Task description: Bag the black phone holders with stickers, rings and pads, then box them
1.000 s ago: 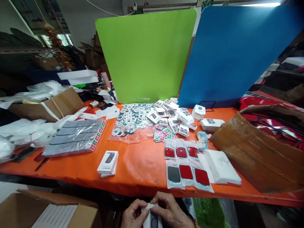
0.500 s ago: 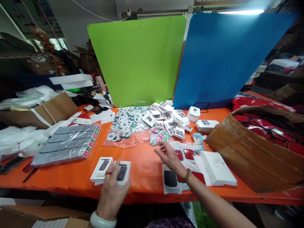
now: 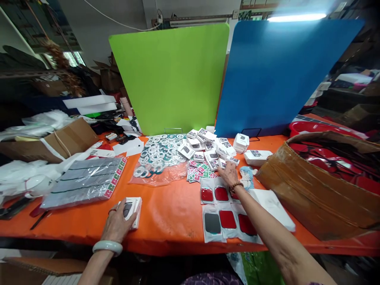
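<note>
My left hand [image 3: 117,223] is closed over the sides of a white box [image 3: 137,206] with a dark oval device printed on top. That box lies on a small stack near the table's front edge. Farther right, my right hand [image 3: 229,174] reaches into a heap of small white boxes [image 3: 211,145]. Its fingers close on a small white box [image 3: 222,163] at the near edge, partly covered by the hand. Under my right wrist and forearm are rows of red squares [image 3: 221,194] and one dark grey square [image 3: 213,223] in white sleeves.
White rings [image 3: 162,154] lie on a plastic bag beside red and green cards [image 3: 200,172]. A wrapped grey pack [image 3: 84,180] is at left. A cardboard box [image 3: 311,190] of red items stands right. Green [image 3: 172,79] and blue [image 3: 282,79] panels rise behind the orange table [image 3: 169,221].
My left hand has moved left, bringing its box onto the other white box. My right hand has moved right and away from me, from above the cards to the heap of small boxes.
</note>
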Demonstrator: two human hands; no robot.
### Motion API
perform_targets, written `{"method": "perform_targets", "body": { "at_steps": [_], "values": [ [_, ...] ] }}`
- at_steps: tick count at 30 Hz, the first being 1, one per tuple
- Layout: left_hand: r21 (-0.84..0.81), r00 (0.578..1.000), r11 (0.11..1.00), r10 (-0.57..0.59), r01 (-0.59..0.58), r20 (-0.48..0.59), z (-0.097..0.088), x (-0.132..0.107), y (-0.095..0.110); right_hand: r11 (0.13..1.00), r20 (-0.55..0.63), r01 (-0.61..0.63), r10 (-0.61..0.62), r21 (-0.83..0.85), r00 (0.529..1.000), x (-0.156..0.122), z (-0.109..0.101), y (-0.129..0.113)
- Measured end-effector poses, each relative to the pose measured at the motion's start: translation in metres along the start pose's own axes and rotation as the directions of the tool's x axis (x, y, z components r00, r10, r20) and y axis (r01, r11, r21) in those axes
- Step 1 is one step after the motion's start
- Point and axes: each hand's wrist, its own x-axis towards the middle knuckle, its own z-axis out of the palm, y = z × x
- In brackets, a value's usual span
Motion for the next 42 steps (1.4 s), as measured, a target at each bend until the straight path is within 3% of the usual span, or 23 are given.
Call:
{"method": "perform_targets", "body": {
  "at_steps": [3, 5, 7, 8, 10, 11, 12, 13, 15, 18, 19, 21, 24, 25, 28, 30, 32, 34, 36, 38, 40, 42],
  "values": [
    [-0.165, 0.979, 0.985, 0.021, -0.056, -0.205, 0.000, -0.010, 0.016, 0.984, 0.048, -0.010, 0.002, 0.177, 0.999, -0.021, -0.010, -0.004],
    [-0.408, 0.972, 0.909, -0.015, -0.085, -0.236, 0.004, -0.022, 0.036, 0.954, 0.133, -0.015, -0.027, 0.300, 0.991, -0.050, -0.013, -0.010],
    [-0.728, 0.996, 0.686, -0.059, -0.006, -0.063, 0.014, -0.038, 0.061, 0.867, 0.292, -0.075, -0.083, 0.493, 0.953, -0.087, -0.010, -0.018],
    [-0.827, 0.996, 0.556, -0.029, 0.085, 0.083, 0.020, -0.047, 0.074, 0.735, 0.419, -0.188, -0.142, 0.652, 0.897, -0.107, -0.007, -0.022],
    [-0.900, 0.952, 0.337, 0.027, 0.278, 0.304, 0.031, -0.065, 0.097, 0.467, 0.584, -0.431, -0.254, 0.772, 0.771, -0.146, 0.002, -0.028],
    [-0.901, 0.925, 0.241, 0.033, 0.360, 0.379, 0.035, -0.074, 0.107, 0.389, 0.609, -0.490, -0.292, 0.780, 0.737, -0.164, 0.007, -0.029],
    [-0.900, 0.906, 0.143, 0.041, 0.412, 0.421, 0.038, -0.082, 0.114, 0.371, 0.607, -0.494, -0.313, 0.786, 0.730, -0.181, 0.012, -0.030],
    [-0.894, 0.891, 0.050, 0.069, 0.446, 0.449, 0.040, -0.089, 0.120, 0.406, 0.591, -0.454, -0.328, 0.793, 0.737, -0.195, 0.017, -0.029],
    [-0.876, 0.880, -0.104, 0.113, 0.472, 0.461, 0.042, -0.100, 0.127, 0.563, 0.518, -0.254, -0.378, 0.787, 0.767, -0.217, 0.025, -0.028],
    [-0.846, 0.871, -0.215, 0.059, 0.488, 0.488, 0.042, -0.110, 0.127, 0.722, 0.435, 0.094, -0.510, 0.686, 0.742, -0.237, 0.029, -0.027],
    [-0.841, 0.864, -0.215, 0.027, 0.496, 0.502, 0.043, -0.112, 0.124, 0.732, 0.431, 0.154, -0.542, 0.664, 0.721, -0.240, 0.028, -0.028],
    [-0.853, 0.863, -0.162, -0.019, 0.496, 0.505, 0.046, -0.113, 0.115, 0.743, 0.483, 0.153, -0.563, 0.652, 0.671, -0.242, 0.025, -0.030],
    [-0.910, 0.911, 0.053, -0.058, 0.411, 0.408, 0.051, -0.112, 0.101, 0.774, 0.597, 0.019, -0.504, 0.633, 0.624, -0.238, 0.020, -0.036],
    [-0.919, 0.935, 0.174, -0.062, 0.355, 0.349, 0.053, -0.113, 0.097, 0.790, 0.605, 0.001, -0.471, 0.614, 0.642, -0.235, 0.019, -0.037],
    [-0.808, 0.988, 0.578, 0.019, 0.115, 0.155, 0.055, -0.118, 0.091, 0.831, 0.525, 0.046, -0.392, 0.554, 0.756, -0.227, 0.022, -0.041],
    [-0.692, 0.994, 0.721, 0.100, -0.036, 0.052, 0.057, -0.124, 0.089, 0.830, 0.477, 0.044, -0.362, 0.557, 0.801, -0.222, 0.027, -0.042],
    [-0.632, 0.988, 0.765, 0.152, -0.126, -0.013, 0.059, -0.130, 0.088, 0.805, 0.491, -0.040, -0.320, 0.592, 0.810, -0.218, 0.032, -0.040],
    [-0.613, 0.984, 0.774, 0.173, -0.160, -0.038, 0.060, -0.134, 0.085, 0.762, 0.548, -0.170, -0.273, 0.625, 0.790, -0.215, 0.035, -0.035],
    [-0.636, 0.982, 0.760, 0.186, -0.138, 0.009, 0.058, -0.135, 0.081, 0.706, 0.624, -0.310, -0.237, 0.637, 0.744, -0.212, 0.036, -0.031],
    [-0.685, 0.968, 0.727, 0.207, -0.054, 0.143, 0.051, -0.133, 0.079, 0.662, 0.681, -0.408, -0.216, 0.629, 0.700, -0.209, 0.035, -0.027],
    [-0.731, 0.900, 0.676, 0.258, 0.092, 0.351, 0.043, -0.129, 0.077, 0.660, 0.712, -0.432, -0.227, 0.614, 0.665, -0.208, 0.032, -0.025],
    [-0.755, 0.764, 0.603, 0.351, 0.257, 0.541, 0.037, -0.125, 0.076, 0.699, 0.732, -0.399, -0.263, 0.593, 0.628, -0.207, 0.028, -0.024]
  ]
}}
